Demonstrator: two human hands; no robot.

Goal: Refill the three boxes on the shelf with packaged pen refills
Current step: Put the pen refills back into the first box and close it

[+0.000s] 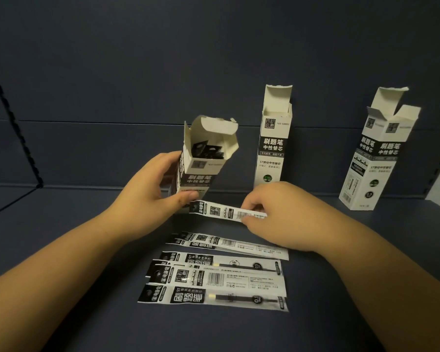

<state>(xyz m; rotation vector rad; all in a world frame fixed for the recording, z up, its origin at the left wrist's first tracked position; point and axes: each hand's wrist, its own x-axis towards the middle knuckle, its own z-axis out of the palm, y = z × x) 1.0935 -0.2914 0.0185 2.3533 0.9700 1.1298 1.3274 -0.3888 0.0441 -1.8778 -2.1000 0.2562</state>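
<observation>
A packaged pen refill (pixel 224 212) is lying pinched between the thumb and fingers of the right hand (pixel 282 214), held level just above the shelf (pixel 61 224). At its nine o'clock, the left hand (pixel 154 184) is gripping the nearest box (pixel 201 158), fingers curled round its lower half and tilting its open top toward the viewer; dark packet ends are showing inside. At six o'clock from the held refill, more refill packets (pixel 214 275) are lying overlapped in a loose row. A second box (pixel 273 138) is standing open at twelve o'clock against the back wall, and a third box (pixel 376 158) at two o'clock, flaps raised.
</observation>
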